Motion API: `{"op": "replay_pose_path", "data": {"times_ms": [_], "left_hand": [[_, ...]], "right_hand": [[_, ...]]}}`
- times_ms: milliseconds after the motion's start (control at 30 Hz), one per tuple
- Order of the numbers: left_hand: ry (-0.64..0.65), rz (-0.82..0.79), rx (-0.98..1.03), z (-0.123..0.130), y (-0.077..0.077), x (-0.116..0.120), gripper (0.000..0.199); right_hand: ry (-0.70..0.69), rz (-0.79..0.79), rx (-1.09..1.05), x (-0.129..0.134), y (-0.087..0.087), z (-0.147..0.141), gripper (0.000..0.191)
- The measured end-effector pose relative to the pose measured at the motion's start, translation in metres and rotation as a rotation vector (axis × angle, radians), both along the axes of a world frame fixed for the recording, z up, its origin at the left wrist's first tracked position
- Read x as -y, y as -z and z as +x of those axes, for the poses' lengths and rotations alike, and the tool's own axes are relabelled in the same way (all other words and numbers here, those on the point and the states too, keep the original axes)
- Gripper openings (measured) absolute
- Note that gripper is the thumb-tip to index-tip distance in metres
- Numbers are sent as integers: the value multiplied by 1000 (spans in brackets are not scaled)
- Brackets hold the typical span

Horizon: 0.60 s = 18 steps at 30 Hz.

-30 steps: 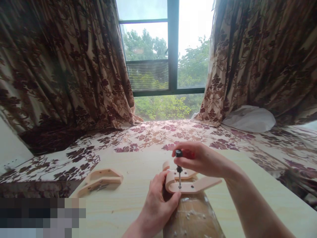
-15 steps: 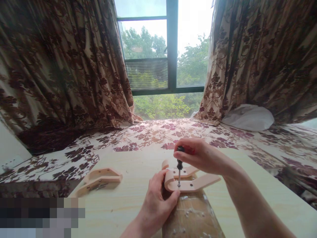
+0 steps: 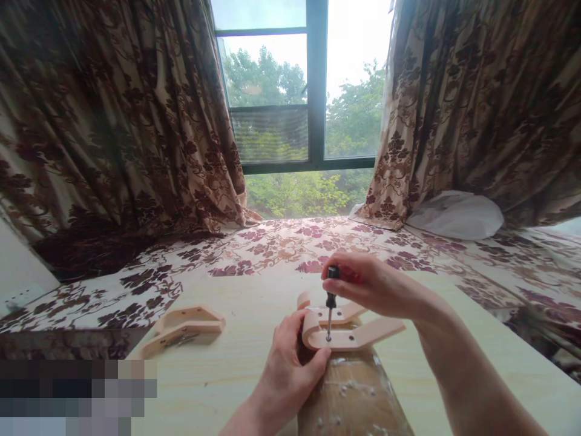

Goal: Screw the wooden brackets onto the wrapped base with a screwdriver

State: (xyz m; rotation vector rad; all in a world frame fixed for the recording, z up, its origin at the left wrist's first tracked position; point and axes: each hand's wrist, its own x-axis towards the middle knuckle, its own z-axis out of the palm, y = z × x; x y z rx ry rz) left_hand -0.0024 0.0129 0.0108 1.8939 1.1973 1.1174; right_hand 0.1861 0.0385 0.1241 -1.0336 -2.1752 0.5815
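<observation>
Screwdriver: handle partly covered by the right grip; tip too small to read. Rear wooden bracket partly hidden behind the front bracket. Brown block: cut off by lower edge, far portion covered. Slender pieces, left: unidentifiable. Pixelated patch, lower-left: contents illegible.
</observation>
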Motion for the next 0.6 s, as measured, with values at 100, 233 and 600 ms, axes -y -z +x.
{"op": "replay_pose_path", "data": {"times_ms": [100, 233, 600], "left_hand": [[-11, -5, -7, 0, -3, 1, 39], [-10, -13, -12, 0, -4, 3, 38], [-17, -28, -11, -10, -14, 12, 51]], "right_hand": [[70, 55, 55, -2, 1, -2, 23], [45, 27, 25, -2, 3, -2, 18], [27, 43, 23, -4, 5, -4, 22]]}}
